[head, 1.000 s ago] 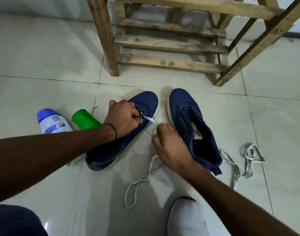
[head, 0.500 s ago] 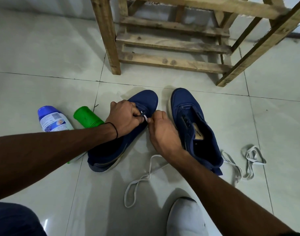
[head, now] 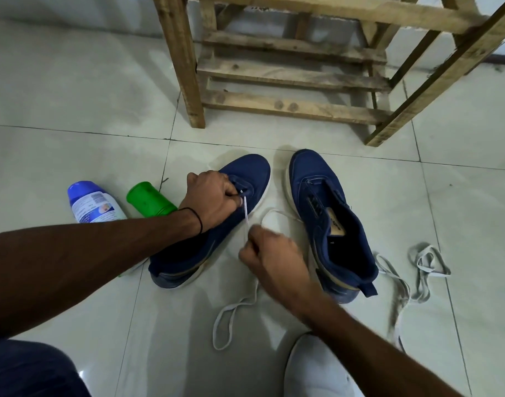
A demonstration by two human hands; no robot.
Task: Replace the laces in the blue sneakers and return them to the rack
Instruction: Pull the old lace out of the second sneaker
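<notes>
I see the left hand (head: 214, 199) curled over the near blue fabric sneaker (head: 245, 173), fingers clamped on its upper at the front eyelets. Just below those fingers a white flat lace (head: 246, 209) runs taut to the right hand (head: 274, 253), whose curled fingers pinch it; blur hides the exact grip. The slack trails behind the right fingers in a loop on the pale tiled floor (head: 73, 110).

Second blue fabric sneaker (head: 317, 179), unlaced, stands just right of the right fingers. Grey loose laces (head: 423, 267) lie further right. Wooden slatted rack (head: 288, 107) stands beyond both hands. White bottle with a blue cap (head: 93, 207) and green plastic cylinder (head: 148, 199) lie left of the left fingers.
</notes>
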